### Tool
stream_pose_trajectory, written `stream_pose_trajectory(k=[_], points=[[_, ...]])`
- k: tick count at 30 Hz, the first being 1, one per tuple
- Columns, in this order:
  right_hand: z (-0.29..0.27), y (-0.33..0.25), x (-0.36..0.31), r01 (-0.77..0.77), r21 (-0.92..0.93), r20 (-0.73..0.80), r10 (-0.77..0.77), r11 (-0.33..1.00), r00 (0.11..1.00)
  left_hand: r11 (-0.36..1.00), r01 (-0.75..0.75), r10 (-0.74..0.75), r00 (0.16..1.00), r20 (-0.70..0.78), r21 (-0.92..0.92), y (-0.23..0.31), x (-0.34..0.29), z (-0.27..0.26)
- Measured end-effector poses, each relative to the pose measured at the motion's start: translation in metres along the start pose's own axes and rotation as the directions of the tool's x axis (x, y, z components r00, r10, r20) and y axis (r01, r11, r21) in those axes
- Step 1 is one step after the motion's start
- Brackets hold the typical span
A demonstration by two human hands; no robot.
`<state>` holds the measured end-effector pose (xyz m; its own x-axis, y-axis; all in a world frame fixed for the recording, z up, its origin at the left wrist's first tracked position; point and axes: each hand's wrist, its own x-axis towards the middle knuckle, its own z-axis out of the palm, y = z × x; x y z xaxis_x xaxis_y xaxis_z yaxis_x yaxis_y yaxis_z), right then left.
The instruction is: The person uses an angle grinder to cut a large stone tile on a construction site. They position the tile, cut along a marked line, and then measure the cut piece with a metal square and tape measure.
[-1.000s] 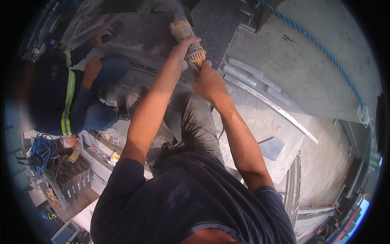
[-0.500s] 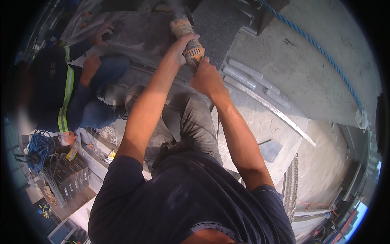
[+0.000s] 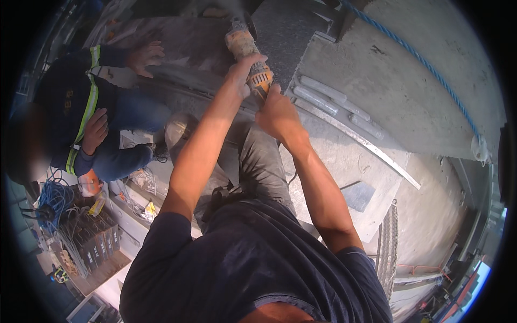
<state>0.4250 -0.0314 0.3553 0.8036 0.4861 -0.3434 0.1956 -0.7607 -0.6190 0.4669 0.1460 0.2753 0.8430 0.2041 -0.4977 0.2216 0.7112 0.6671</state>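
An orange and grey angle grinder (image 3: 242, 43), coated in dust, points away from me at the top of the view. My left hand (image 3: 240, 76) is closed around its middle, near the head. Behind it, my right hand (image 3: 277, 116) grips the rear handle end. The dark disc (image 3: 250, 27) shows edge-on at the grinder's far end, close to a dusty slab (image 3: 183, 40) and a dark speckled slab (image 3: 283, 43). Pale dust hangs around the disc. Whether the disc touches a slab, I cannot tell.
A co-worker (image 3: 70, 107) in a reflective-striped top crouches at left, both hands open. Pale bars (image 3: 318, 99) and a long strip (image 3: 366, 141) lie right. A blue rope (image 3: 414, 51) crosses upper right. Coiled blue cable (image 3: 54, 199) and a box of dark cases (image 3: 94, 242) sit lower left.
The grinder and my hands have shifted slightly, with my right hand a little nearer to me. The co-worker's hands and body have moved, and the nearer hand is now lower.
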Motion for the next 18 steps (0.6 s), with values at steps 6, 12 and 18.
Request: stream_pose_trajectory(k=[6,12,18], points=[[-0.001,0.000,-0.002,0.008,0.018,0.005,-0.008,1.000,1.000,1.000,0.006,-0.005,1.000,0.003,-0.011,-0.001,0.000,0.001],[0.002,-0.002,0.010,-0.002,0.011,0.014,0.002,1.000,1.000,1.000,0.016,-0.016,1.000,-0.013,0.004,0.006,0.010,-0.005],[0.004,-0.001,0.022,0.011,0.026,0.003,-0.011,1.000,1.000,0.998,0.037,-0.037,0.999,-0.008,0.058,0.018,0.014,-0.001]])
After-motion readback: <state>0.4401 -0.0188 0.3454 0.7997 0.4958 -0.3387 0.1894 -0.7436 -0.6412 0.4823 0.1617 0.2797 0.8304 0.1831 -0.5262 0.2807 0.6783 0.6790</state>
